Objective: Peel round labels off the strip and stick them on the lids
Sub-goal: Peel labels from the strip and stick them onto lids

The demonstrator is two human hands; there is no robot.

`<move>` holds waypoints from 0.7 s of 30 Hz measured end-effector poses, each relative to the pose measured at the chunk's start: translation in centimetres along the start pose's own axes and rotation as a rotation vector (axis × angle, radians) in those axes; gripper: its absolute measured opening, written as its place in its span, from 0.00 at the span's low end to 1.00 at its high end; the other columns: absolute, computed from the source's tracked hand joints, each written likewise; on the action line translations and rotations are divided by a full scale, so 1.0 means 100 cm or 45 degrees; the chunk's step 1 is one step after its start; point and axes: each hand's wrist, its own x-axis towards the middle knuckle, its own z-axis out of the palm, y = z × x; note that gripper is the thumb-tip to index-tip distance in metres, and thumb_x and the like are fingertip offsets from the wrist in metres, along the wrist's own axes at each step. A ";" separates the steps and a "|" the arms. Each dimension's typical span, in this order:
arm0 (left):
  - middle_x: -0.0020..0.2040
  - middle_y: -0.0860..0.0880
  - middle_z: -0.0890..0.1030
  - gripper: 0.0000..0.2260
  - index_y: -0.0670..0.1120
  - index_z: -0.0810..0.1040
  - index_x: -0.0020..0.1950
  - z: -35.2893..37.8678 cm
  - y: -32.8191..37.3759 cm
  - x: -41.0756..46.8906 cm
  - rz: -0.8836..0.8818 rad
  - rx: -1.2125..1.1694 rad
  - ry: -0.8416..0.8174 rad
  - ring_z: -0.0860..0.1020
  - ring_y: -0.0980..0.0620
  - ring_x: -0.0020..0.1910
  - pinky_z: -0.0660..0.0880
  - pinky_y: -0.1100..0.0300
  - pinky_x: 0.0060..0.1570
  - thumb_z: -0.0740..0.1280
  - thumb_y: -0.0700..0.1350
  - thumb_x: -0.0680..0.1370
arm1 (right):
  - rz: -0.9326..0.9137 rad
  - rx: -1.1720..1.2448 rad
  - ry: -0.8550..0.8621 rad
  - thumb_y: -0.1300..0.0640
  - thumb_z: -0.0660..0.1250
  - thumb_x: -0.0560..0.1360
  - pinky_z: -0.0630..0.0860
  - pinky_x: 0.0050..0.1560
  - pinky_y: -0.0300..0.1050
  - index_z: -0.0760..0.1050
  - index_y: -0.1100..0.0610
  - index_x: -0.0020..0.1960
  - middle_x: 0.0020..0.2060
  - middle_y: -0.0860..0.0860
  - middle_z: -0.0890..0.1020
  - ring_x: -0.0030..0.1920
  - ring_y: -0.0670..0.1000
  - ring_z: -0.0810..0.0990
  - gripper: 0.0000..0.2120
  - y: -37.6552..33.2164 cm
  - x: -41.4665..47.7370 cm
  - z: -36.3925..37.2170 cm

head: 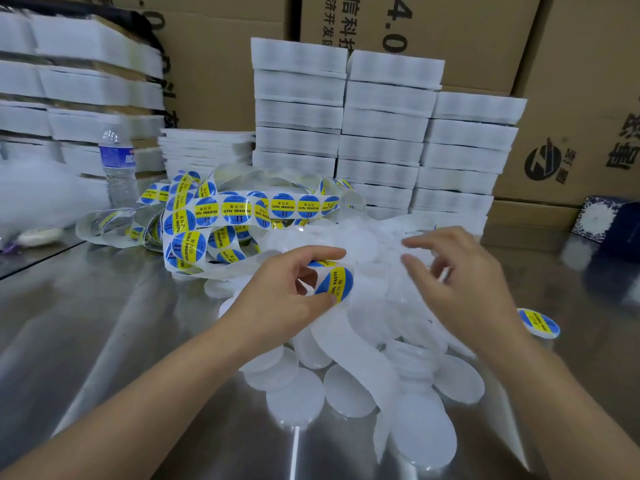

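Left hand pinches a round blue-and-yellow label; right hand hovers loose-fingered, empty, over translucent white plastic lids. Steady one lid, centre the label, smooth outward.

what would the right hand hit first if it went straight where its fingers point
Most likely the heap of white lids under the right hand; further left is the label the left hand pinches. Depth is unclear.

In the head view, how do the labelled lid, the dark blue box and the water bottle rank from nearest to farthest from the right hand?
1. Labelled lid: just right of the right hand.
2. Dark blue box: farther back, right.
3. Water bottle: far left, at the back.
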 end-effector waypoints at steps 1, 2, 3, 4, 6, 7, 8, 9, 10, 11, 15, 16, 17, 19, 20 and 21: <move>0.50 0.53 0.81 0.23 0.67 0.76 0.49 0.000 0.000 0.000 0.004 0.012 -0.002 0.71 0.62 0.35 0.73 0.65 0.44 0.72 0.37 0.70 | -0.075 0.065 -0.004 0.56 0.70 0.73 0.65 0.38 0.32 0.81 0.51 0.51 0.46 0.46 0.76 0.33 0.46 0.74 0.07 -0.009 -0.005 0.004; 0.50 0.58 0.81 0.22 0.67 0.77 0.48 0.000 0.000 -0.001 0.009 0.023 -0.010 0.72 0.64 0.36 0.73 0.67 0.44 0.72 0.37 0.70 | -0.133 0.121 -0.009 0.55 0.70 0.72 0.66 0.39 0.29 0.81 0.51 0.51 0.46 0.45 0.76 0.34 0.46 0.73 0.08 -0.017 -0.010 0.008; 0.47 0.62 0.81 0.21 0.66 0.77 0.48 0.000 0.000 0.000 0.013 0.027 -0.020 0.72 0.66 0.37 0.72 0.70 0.43 0.72 0.37 0.71 | -0.183 0.164 -0.008 0.55 0.69 0.72 0.67 0.39 0.28 0.81 0.51 0.51 0.46 0.45 0.76 0.36 0.45 0.73 0.08 -0.022 -0.014 0.010; 0.45 0.65 0.81 0.21 0.65 0.78 0.48 0.000 0.000 -0.001 0.017 0.025 -0.029 0.73 0.67 0.37 0.71 0.72 0.42 0.72 0.37 0.71 | -0.227 0.196 -0.004 0.55 0.68 0.72 0.68 0.40 0.28 0.81 0.51 0.50 0.46 0.45 0.77 0.37 0.44 0.72 0.08 -0.026 -0.018 0.013; 0.44 0.68 0.79 0.19 0.64 0.79 0.48 0.001 0.001 -0.001 0.018 0.024 -0.042 0.73 0.67 0.37 0.70 0.74 0.41 0.72 0.37 0.71 | -0.303 0.216 0.002 0.56 0.68 0.71 0.71 0.39 0.34 0.82 0.52 0.49 0.45 0.47 0.78 0.38 0.43 0.73 0.08 -0.031 -0.022 0.017; 0.43 0.69 0.79 0.19 0.63 0.79 0.48 0.001 0.001 -0.001 0.021 0.026 -0.047 0.73 0.67 0.38 0.70 0.74 0.41 0.72 0.38 0.71 | -0.326 0.201 0.005 0.56 0.68 0.71 0.73 0.39 0.39 0.83 0.52 0.49 0.45 0.47 0.78 0.39 0.43 0.73 0.08 -0.032 -0.024 0.019; 0.42 0.70 0.79 0.19 0.64 0.79 0.48 0.001 0.001 -0.001 0.027 0.030 -0.051 0.74 0.67 0.38 0.70 0.74 0.41 0.72 0.38 0.71 | -0.339 0.171 0.015 0.56 0.69 0.71 0.75 0.37 0.43 0.83 0.53 0.49 0.44 0.48 0.79 0.39 0.44 0.73 0.08 -0.033 -0.025 0.021; 0.41 0.70 0.79 0.19 0.63 0.79 0.48 0.001 0.002 -0.001 0.035 0.036 -0.055 0.74 0.66 0.38 0.69 0.74 0.41 0.72 0.37 0.71 | -0.341 0.134 0.028 0.56 0.69 0.71 0.75 0.36 0.45 0.83 0.53 0.49 0.44 0.48 0.79 0.38 0.45 0.73 0.08 -0.033 -0.026 0.022; 0.41 0.69 0.80 0.19 0.63 0.79 0.48 0.001 0.002 -0.002 0.047 0.043 -0.059 0.75 0.66 0.39 0.69 0.74 0.41 0.71 0.37 0.71 | -0.331 0.102 0.033 0.55 0.69 0.71 0.74 0.35 0.44 0.83 0.52 0.49 0.43 0.48 0.80 0.37 0.45 0.73 0.08 -0.033 -0.026 0.023; 0.41 0.68 0.81 0.19 0.62 0.80 0.48 0.001 0.003 -0.002 0.059 0.050 -0.064 0.75 0.65 0.39 0.69 0.74 0.41 0.71 0.36 0.71 | -0.315 0.080 0.030 0.54 0.69 0.70 0.73 0.35 0.43 0.83 0.52 0.49 0.43 0.48 0.80 0.36 0.45 0.74 0.08 -0.033 -0.026 0.023; 0.39 0.68 0.81 0.19 0.62 0.80 0.48 0.001 0.004 -0.003 0.073 0.085 -0.075 0.75 0.65 0.39 0.69 0.74 0.41 0.71 0.36 0.71 | -0.300 0.056 0.028 0.54 0.69 0.70 0.71 0.34 0.40 0.83 0.52 0.47 0.42 0.48 0.80 0.35 0.47 0.75 0.07 -0.033 -0.026 0.023; 0.38 0.69 0.80 0.19 0.63 0.80 0.47 0.001 0.005 -0.003 0.073 0.095 -0.074 0.75 0.65 0.39 0.69 0.75 0.40 0.71 0.36 0.71 | -0.301 0.060 0.037 0.55 0.69 0.70 0.70 0.34 0.40 0.83 0.52 0.46 0.41 0.48 0.80 0.35 0.46 0.74 0.06 -0.033 -0.025 0.023; 0.38 0.69 0.80 0.20 0.64 0.79 0.47 0.001 0.005 -0.003 0.072 0.100 -0.071 0.75 0.66 0.39 0.68 0.75 0.40 0.71 0.36 0.71 | -0.300 0.066 0.051 0.55 0.70 0.70 0.70 0.34 0.39 0.83 0.52 0.45 0.41 0.48 0.80 0.35 0.45 0.73 0.05 -0.033 -0.025 0.023; 0.38 0.68 0.80 0.20 0.65 0.79 0.46 0.001 0.004 -0.002 0.070 0.100 -0.060 0.75 0.66 0.38 0.68 0.75 0.40 0.72 0.37 0.71 | -0.291 0.094 0.084 0.55 0.70 0.70 0.69 0.34 0.39 0.83 0.52 0.44 0.40 0.47 0.80 0.35 0.44 0.73 0.05 -0.032 -0.025 0.023; 0.39 0.66 0.81 0.20 0.65 0.79 0.46 0.001 0.004 -0.002 0.071 0.100 -0.057 0.75 0.65 0.39 0.69 0.75 0.39 0.72 0.38 0.71 | -0.285 0.113 0.093 0.55 0.70 0.70 0.70 0.34 0.39 0.83 0.52 0.44 0.40 0.47 0.79 0.35 0.44 0.73 0.04 -0.032 -0.025 0.023; 0.39 0.66 0.81 0.19 0.65 0.79 0.46 0.000 0.004 -0.002 0.069 0.100 -0.056 0.75 0.64 0.38 0.69 0.74 0.39 0.72 0.38 0.70 | -0.282 0.127 0.095 0.55 0.70 0.70 0.71 0.33 0.40 0.83 0.52 0.43 0.40 0.47 0.79 0.34 0.45 0.73 0.04 -0.032 -0.025 0.023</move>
